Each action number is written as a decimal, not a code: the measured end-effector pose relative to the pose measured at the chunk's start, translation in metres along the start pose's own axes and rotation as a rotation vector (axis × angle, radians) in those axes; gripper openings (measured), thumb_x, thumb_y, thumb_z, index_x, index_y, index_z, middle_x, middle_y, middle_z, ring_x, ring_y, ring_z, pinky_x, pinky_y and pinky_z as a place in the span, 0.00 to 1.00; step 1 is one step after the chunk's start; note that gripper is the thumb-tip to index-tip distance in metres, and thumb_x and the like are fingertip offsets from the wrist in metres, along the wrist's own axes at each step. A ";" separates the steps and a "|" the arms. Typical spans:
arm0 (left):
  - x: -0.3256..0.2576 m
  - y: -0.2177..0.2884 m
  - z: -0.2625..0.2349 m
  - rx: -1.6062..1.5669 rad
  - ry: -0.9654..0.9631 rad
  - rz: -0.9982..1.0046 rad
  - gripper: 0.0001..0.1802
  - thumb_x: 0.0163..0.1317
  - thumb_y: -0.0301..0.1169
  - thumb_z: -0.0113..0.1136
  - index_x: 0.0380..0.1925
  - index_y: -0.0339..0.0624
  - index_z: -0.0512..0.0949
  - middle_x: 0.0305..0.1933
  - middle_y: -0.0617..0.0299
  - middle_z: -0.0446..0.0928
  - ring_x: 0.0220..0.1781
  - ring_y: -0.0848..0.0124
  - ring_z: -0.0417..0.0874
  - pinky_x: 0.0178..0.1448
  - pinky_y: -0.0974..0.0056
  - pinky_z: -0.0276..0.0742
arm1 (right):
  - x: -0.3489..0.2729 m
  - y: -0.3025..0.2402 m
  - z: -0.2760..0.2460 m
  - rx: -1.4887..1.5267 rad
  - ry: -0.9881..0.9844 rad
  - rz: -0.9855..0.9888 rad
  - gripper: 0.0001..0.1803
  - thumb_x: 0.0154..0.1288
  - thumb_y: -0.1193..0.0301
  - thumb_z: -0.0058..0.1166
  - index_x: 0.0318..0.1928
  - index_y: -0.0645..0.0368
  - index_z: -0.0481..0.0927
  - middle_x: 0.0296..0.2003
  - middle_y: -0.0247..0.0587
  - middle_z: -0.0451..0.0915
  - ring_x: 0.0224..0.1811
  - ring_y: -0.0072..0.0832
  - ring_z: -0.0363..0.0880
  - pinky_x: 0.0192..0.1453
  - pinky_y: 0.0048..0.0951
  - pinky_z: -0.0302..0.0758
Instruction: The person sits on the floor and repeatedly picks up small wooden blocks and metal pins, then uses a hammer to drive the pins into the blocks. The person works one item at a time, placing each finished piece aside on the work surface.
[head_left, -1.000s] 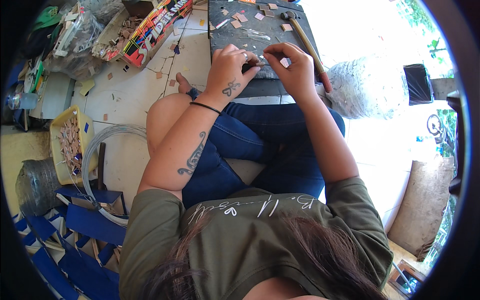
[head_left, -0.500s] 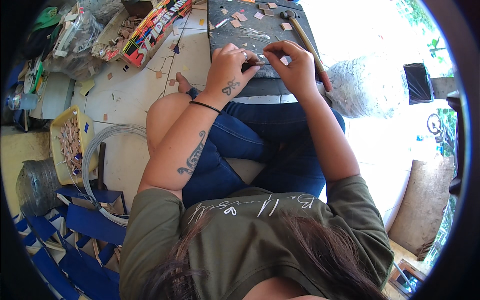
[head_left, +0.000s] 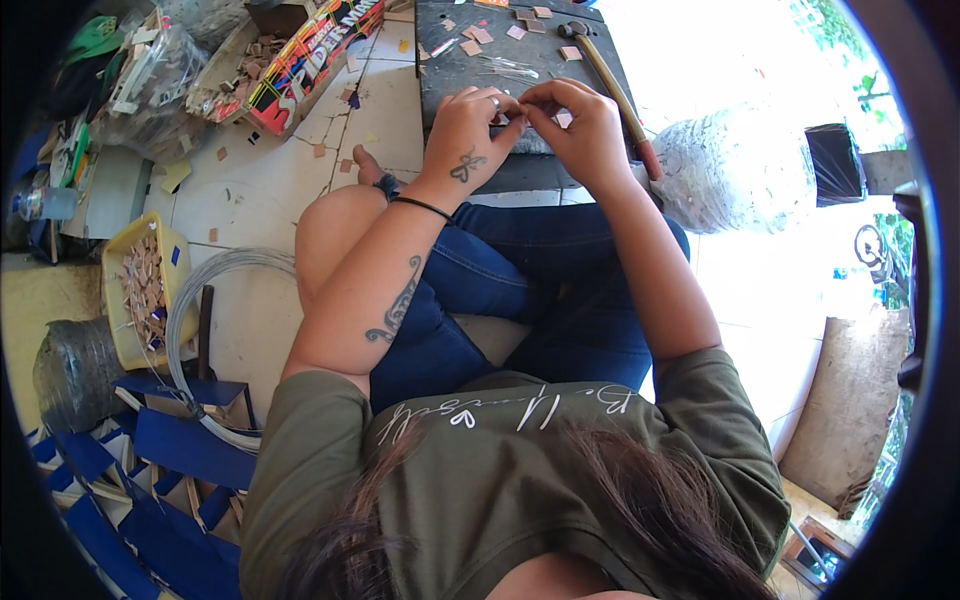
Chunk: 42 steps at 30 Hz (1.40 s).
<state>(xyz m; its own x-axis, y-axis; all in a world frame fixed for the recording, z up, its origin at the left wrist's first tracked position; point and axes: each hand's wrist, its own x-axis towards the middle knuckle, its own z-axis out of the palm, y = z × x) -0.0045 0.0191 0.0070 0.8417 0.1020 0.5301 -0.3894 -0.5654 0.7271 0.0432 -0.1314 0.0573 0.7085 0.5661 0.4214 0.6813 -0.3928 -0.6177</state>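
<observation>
My left hand (head_left: pixel 472 132) and my right hand (head_left: pixel 577 128) meet fingertip to fingertip above the near part of a dark, low work board (head_left: pixel 450 78). Both are closed in a pinch. Whatever lies between the fingers is too small and covered to name. Just beyond them are several thin, light-coloured wire pieces (head_left: pixel 508 68) on the board. Small square brown chips (head_left: pixel 482 35) are scattered farther back. A hammer (head_left: pixel 612 85) with a wooden handle lies along the board's right side, close to my right hand.
At left, a printed carton (head_left: pixel 300 85) and a yellow basket (head_left: pixel 112 290) hold small brown pieces. A wire coil (head_left: pixel 215 262) and blue boxes (head_left: pixel 190 440) are below. Right of the board stands a plastic-wrapped bundle (head_left: pixel 740 175). Loose chips dot the tiled floor (head_left: pixel 275 190).
The right hand has closed in on the left; their fingertips, apart before, now touch. My left hand has shifted slightly right. The small piece glimpsed at the left fingertips is now covered.
</observation>
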 end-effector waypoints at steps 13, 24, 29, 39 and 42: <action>0.002 0.000 0.002 -0.094 0.000 0.018 0.06 0.55 0.27 0.64 0.24 0.36 0.79 0.24 0.55 0.77 0.27 0.58 0.78 0.33 0.59 0.72 | -0.027 0.086 -0.059 -0.779 -0.098 0.403 0.18 0.70 0.63 0.48 0.53 0.62 0.75 0.46 0.49 0.77 0.50 0.41 0.77 0.52 0.39 0.75; 0.001 0.002 0.003 -0.103 0.004 0.033 0.07 0.56 0.26 0.64 0.23 0.35 0.78 0.25 0.54 0.78 0.27 0.57 0.78 0.33 0.59 0.72 | -0.108 -0.057 -0.083 0.062 -0.118 0.507 0.25 0.72 0.74 0.44 0.68 0.49 0.67 0.30 0.40 0.75 0.24 0.26 0.76 0.30 0.26 0.72; 0.002 0.002 0.003 -0.089 0.012 0.059 0.07 0.56 0.26 0.64 0.23 0.34 0.78 0.25 0.54 0.77 0.26 0.57 0.78 0.33 0.59 0.72 | -0.113 -0.073 -0.077 -0.239 -0.042 0.244 0.28 0.69 0.78 0.47 0.68 0.47 0.67 0.36 0.48 0.78 0.31 0.38 0.79 0.39 0.34 0.75; 0.001 0.000 0.003 -0.112 0.010 0.050 0.07 0.56 0.26 0.64 0.24 0.34 0.79 0.26 0.54 0.78 0.27 0.57 0.78 0.34 0.59 0.73 | -0.113 -0.067 -0.078 -0.236 -0.096 0.243 0.29 0.68 0.78 0.47 0.68 0.45 0.67 0.36 0.48 0.78 0.32 0.42 0.79 0.39 0.36 0.75; 0.000 0.000 0.002 -0.093 -0.002 0.044 0.07 0.56 0.26 0.64 0.24 0.34 0.79 0.26 0.54 0.78 0.26 0.58 0.78 0.32 0.60 0.72 | -0.113 -0.067 -0.077 -0.221 0.099 0.100 0.29 0.68 0.78 0.47 0.68 0.44 0.67 0.36 0.47 0.78 0.33 0.44 0.79 0.40 0.36 0.76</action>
<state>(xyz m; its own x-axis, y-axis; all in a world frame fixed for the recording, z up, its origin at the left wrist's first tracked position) -0.0038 0.0175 0.0057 0.8239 0.0774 0.5614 -0.4586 -0.4908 0.7408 -0.0687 -0.2247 0.1020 0.7817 0.4469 0.4350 0.6226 -0.5982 -0.5045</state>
